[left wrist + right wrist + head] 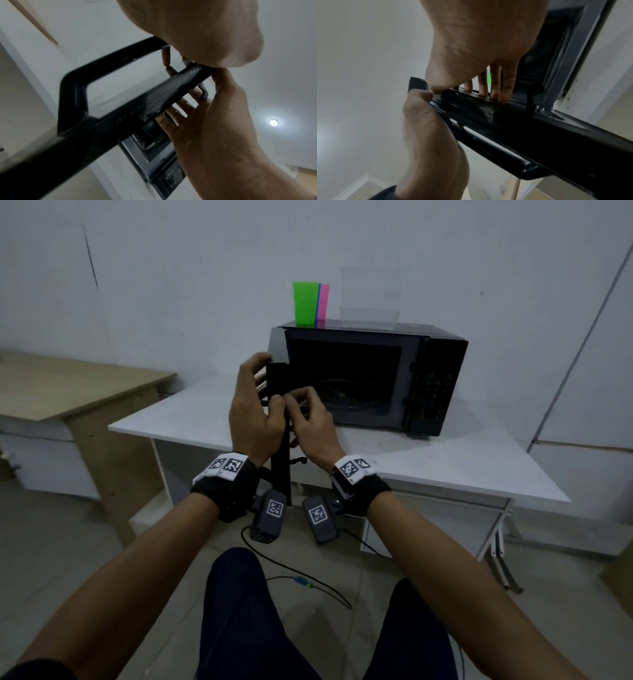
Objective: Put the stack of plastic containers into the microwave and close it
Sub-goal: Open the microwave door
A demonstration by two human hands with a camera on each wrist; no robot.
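A stack of clear plastic containers [370, 302] stands on top of the black microwave [435, 385], at the back of the white table [445, 470]. The microwave door [277, 374] is swung open toward me and seen edge-on. My left hand [255, 412] grips the door's free edge from the left, near its handle [73, 88]. My right hand [310, 419] pinches the same edge from the right, thumb on the near side and fingers [494, 83] behind. The dark cavity shows only the glass turntable.
Green and pink cups [308, 302] stand on the microwave, left of the containers. A wooden table [68, 385] is to the left. Cables [308, 580] lie on the floor by my legs. The keypad [435, 392] is on the microwave's right side.
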